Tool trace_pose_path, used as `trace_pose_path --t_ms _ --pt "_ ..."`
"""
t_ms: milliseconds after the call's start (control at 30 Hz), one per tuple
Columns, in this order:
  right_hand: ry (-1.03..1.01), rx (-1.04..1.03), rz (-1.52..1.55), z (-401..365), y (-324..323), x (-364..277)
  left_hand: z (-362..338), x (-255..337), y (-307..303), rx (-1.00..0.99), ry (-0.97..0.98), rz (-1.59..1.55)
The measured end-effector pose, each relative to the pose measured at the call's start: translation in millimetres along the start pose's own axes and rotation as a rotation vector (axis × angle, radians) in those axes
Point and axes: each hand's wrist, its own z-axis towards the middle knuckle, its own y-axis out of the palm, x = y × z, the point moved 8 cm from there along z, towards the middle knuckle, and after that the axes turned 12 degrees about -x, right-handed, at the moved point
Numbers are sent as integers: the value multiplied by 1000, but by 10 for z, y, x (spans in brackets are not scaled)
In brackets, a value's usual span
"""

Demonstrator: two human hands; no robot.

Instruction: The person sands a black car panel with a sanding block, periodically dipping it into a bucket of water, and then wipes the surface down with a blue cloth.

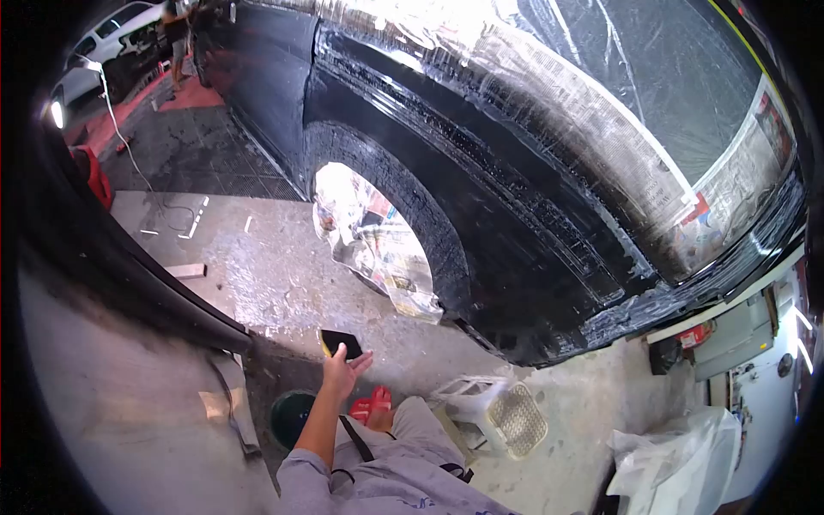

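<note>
A dark pad with a yellow edge (343, 339) is held between the thumb and fingers of my left hand (343, 371), over the floor in front of my body. Some of its fingers stretch out to the right. My right hand is out of view. Beyond the pad stands a black car body panel (515, 223), wet or glossy in places, with an open wheel arch. Printed paper and plastic (386, 253) fill the arch. Newspaper (609, 137) and clear film cover the car's upper part.
A pale stool (518, 419) stands right of my legs, and a dark green bucket (290, 418) left of them. Another dark curved panel (154, 266) borders the left. Plastic sheeting (678, 455) lies at lower right. A person (178, 39) stands far back left, near a white vehicle (107, 47).
</note>
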Motion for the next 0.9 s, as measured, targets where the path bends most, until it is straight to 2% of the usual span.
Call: trace_pose_path --t_ms 33,100,133,167,200,233,267,300,333,367,400,433,467,567,633,700,733,767,800,833,867,900 --pt "-5 0 -27 -50 -202 -56 -81 26 -26 45 8 -8" --pt "-53 15 -109 -69 -711 -126 -88 69 -169 1 146 58" --pt "51 -85 -415 -336 -950 -567 -37 -4 -309 18 127 -35" --pt "56 -150 -899 -478 -1157 -1138 15 -77 -451 42 102 -123" --pt "-94 -11 -1028 -316 -1358 -1028 48 -115 -563 41 106 -185" --pt "-329 121 -127 -329 -1792 -909 81 -132 -634 47 122 -245" --pt "-55 215 -165 -431 -2067 -1070 72 -102 -617 61 155 -183" --pt "34 328 -211 -688 -2343 -1505 55 -55 -611 75 199 -123" --pt "-8 359 -28 -834 -2495 -1793 126 -103 -727 95 165 -153" --pt "-54 388 152 -930 -2609 -1970 127 -54 -707 98 227 -149" --pt "-48 393 145 -970 -2698 -2106 122 -13 -678 140 248 -157" --pt "-136 427 168 -999 -2809 -2273 132 33 -626 181 273 -163" --pt "-224 459 194 -1035 -2873 -2400 154 46 -543 180 273 -166" --pt "-288 489 248 -1113 -3061 -2712 276 69 -296 182 408 -117" --pt "-301 491 252 -1223 -3222 -2919 486 -24 -69 114 516 32" --pt "-432 669 -70 -1346 -3559 -3157 731 -286 319 47 461 123" --pt "-526 911 -337 -1454 -3762 -3245 848 -465 562 41 490 240" --pt "-539 895 -345 -1480 -3910 -3253 870 -588 911 113 400 536" --pt "-549 974 -262 -1677 -4116 -3323 1041 -808 1177 166 347 693" --pt "-559 1051 -176 -1863 -4326 -3364 897 -842 1787 278 602 729" --pt "-634 1106 -198 -2009 -4537 -3376 1058 -1144 2240 105 452 580" --pt "-716 1159 -224 -2146 -4778 -3388 1127 -1295 2621 55 421 720"
